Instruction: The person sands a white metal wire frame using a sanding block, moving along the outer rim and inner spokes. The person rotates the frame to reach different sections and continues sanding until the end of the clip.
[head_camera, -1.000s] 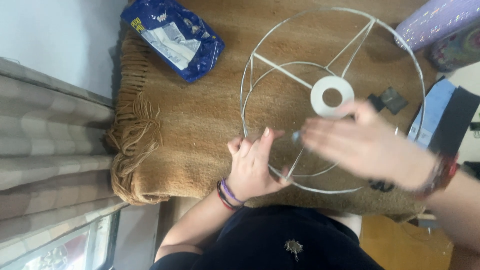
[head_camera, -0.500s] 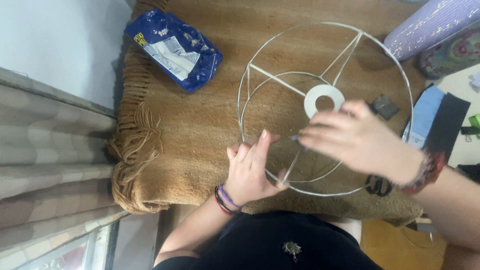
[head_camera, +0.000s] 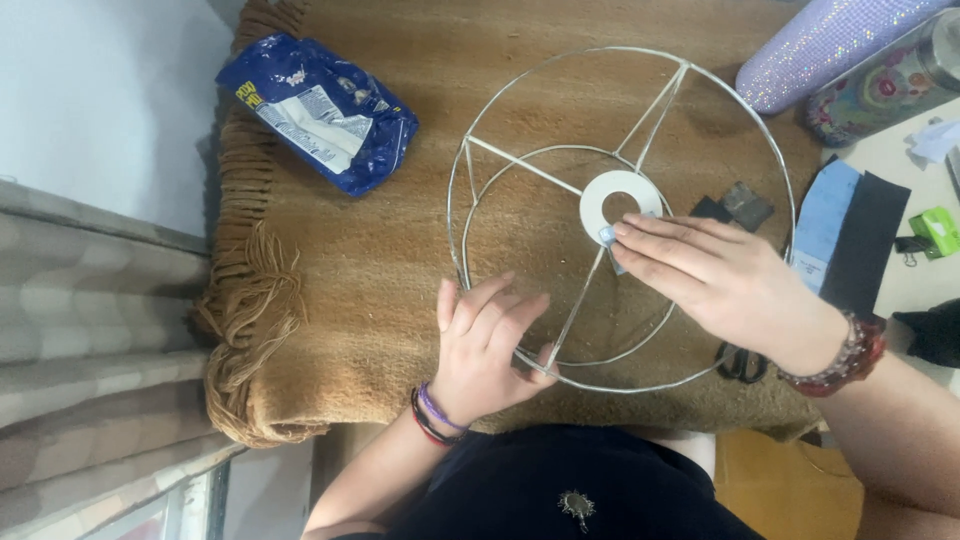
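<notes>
— Brown fringed cloth (head_camera: 380, 300) covers the surface; what's nearest?
— Left hand (head_camera: 485, 345), fingers spread flat, presses the wire lampshade frame's (head_camera: 620, 215) near rim.
— And the right hand (head_camera: 720, 280)?
— Fingers loosely extended, resting beside the white centre ring (head_camera: 620, 200), pinching something pale blue.
— Farther off?
— A blue packet (head_camera: 320, 115).

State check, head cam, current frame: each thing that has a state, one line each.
Wire frame: lying flat on the blanket, bare wire.
White ring: at the frame's hub, flat.
Left hand: fingers spread, resting on the frame's near rim.
Right hand: fingertips by the ring, pinching a small pale piece.
Blue packet: crumpled, lying on the blanket.
Blanket: spread out, fringe bunched at its edge.
Scissors: mostly hidden under the right hand.
</notes>
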